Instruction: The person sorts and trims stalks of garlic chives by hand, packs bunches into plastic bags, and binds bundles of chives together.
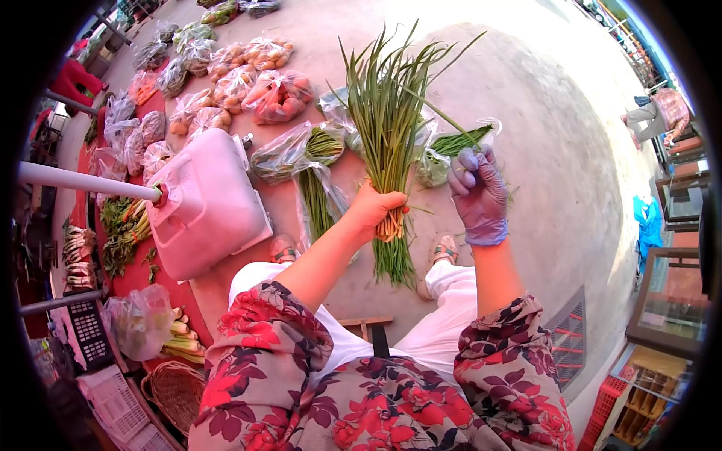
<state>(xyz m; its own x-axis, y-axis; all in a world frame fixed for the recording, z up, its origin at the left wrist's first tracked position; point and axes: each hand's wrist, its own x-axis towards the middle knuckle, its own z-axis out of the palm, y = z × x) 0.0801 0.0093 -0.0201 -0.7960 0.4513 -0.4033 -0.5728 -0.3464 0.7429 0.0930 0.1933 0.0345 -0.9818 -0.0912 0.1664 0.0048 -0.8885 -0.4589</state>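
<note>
My left hand point(373, 207), bare, is wrapped round the lower stems of a bunch of garlic chives point(385, 128), held upright with the long green leaves fanning upward. To its right, my right hand point(481, 197) wears a thin purple glove. Its fingers are pinched on a single chive stalk point(453, 124) that slants up and left toward the bunch. Under the left hand, more cut greens point(392, 263) lie on the ground between my feet. Plastic bags of chives point(316, 199) and a bag of green stalks point(455, 143) lie just beyond my hands.
A pink plastic canister point(207, 207) with a white pole stands at left. Behind it are bagged tomatoes point(277, 96) and other bagged vegetables on red cloth. A wicker basket point(174, 395) sits lower left. A metal grate point(568, 338) and another person point(665, 113) are at right.
</note>
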